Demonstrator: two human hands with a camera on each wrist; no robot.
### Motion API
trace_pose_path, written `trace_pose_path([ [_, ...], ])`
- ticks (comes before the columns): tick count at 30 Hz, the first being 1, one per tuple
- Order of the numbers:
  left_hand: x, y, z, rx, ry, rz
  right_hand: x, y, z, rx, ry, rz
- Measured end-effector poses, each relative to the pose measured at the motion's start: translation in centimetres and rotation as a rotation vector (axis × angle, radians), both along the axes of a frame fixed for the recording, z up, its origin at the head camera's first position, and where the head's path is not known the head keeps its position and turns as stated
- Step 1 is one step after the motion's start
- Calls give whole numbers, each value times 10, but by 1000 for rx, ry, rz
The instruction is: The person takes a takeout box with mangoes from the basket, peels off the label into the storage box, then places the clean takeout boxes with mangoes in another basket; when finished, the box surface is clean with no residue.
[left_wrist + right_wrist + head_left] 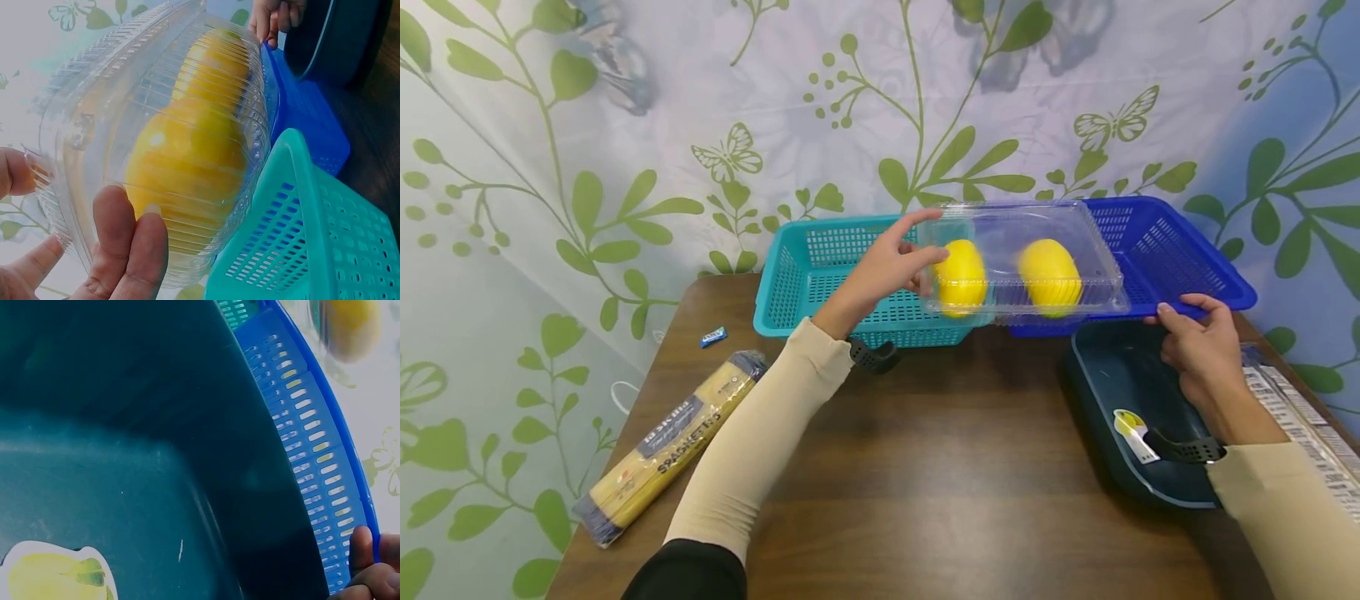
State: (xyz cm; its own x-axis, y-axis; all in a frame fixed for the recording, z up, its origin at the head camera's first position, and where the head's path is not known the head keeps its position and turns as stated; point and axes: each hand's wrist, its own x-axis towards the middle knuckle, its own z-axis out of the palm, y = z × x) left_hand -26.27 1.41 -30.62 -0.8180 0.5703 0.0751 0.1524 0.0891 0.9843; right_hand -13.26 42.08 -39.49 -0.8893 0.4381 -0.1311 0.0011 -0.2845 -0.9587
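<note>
A clear plastic clamshell container (1000, 229) is up above the baskets, and two rounded yellow fruits (962, 279) show through its walls. My left hand (891, 265) grips the container by its left end, with thumb and fingers spread over the edge in the left wrist view. Beneath it stand a teal basket (765, 292) on the left and a blue basket (1183, 242) on the right, both with slotted sides. My right hand (1212, 360) pinches the blue basket's front rim, seen at the lower right of the right wrist view.
A dark green basin (1093, 400) with a fruit-shaped label (1135, 433) inside lies under my right forearm. Farther right is a printed flat package (1303, 417). On the left are a spaghetti pack (673, 450) and a small blue packet (713, 337). A patterned curtain hangs behind the table.
</note>
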Motion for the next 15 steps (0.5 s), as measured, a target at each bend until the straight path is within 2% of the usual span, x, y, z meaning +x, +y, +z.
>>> trace_pose_path([
  [4,-11,14,0,-12,-20,13,0,1,0,0,-14,4],
  [8,-20,32,7,-33,-36,32,0,2,0,-10,-1,11],
  [15,-34,70,14,-67,-66,12,0,-1,0,7,-15,6],
])
